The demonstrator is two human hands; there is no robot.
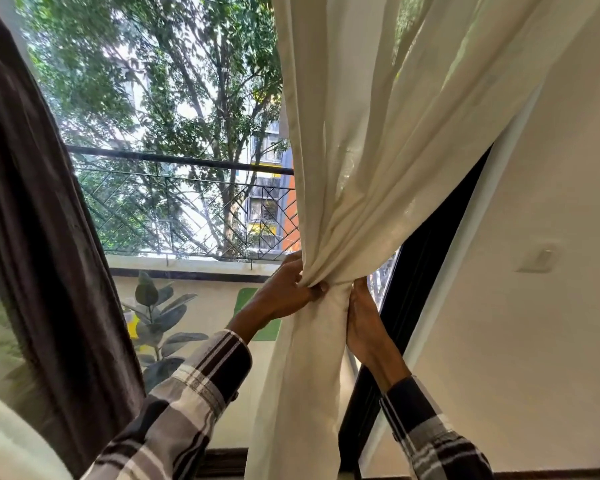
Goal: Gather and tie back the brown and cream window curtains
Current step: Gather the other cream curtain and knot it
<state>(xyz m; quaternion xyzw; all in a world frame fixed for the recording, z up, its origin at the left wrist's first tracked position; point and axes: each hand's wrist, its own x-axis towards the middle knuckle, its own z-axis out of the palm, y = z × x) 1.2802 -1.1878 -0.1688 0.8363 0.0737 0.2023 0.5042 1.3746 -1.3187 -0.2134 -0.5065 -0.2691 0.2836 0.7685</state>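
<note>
Head view: two curtains hang at the window. One brown curtain [32,209] hangs at the left; one cream curtain [354,150] is bunched at right-centre, gripped by left hand [288,289] and right hand [361,320].

two hands [284,292], one cream curtain [378,133], one brown curtain [32,202], one potted plant [160,317]

Open glass [174,133] between brown curtain [32,202], cream curtain [378,133]
</note>
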